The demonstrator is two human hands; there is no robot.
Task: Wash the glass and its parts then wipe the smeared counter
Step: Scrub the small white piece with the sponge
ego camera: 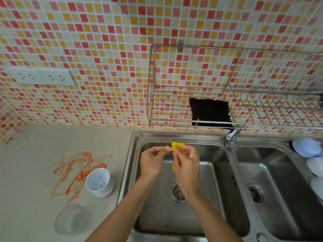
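Note:
Over the left sink basin my left hand pinches a small pale, orange-stained part. My right hand presses a yellow sponge against that part. On the counter to the left stand a white plastic cup-shaped part and a clear glass lying tilted near the front edge. An orange smear covers the counter behind and left of the white part.
A tap stands between the two basins. A wire dish rack hangs on the tiled wall with a black cloth draped over it. White and bluish items sit at the right basin's edge. Wall sockets are at left.

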